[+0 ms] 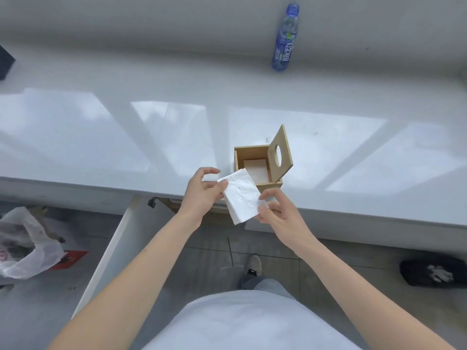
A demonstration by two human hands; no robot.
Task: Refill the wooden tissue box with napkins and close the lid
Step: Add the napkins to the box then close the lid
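The wooden tissue box point(271, 186) stands near the front edge of the white counter. Its hinged lid point(284, 160), with an oval hole, stands open and tilted up on the right side. White napkins point(255, 169) lie flat inside the box. A folded stack of white napkins point(242, 197) is held in the air just in front of the box, over the counter edge. My left hand point(201, 195) pinches its upper left corner. My right hand point(276, 213) grips its lower right edge.
A blue-labelled plastic bottle point(285, 39) stands on the ledge at the back right. The white counter point(126, 137) stretches left and right. On the floor are a white plastic bag point(22, 246) at left and a black bag point(434, 272) at right.
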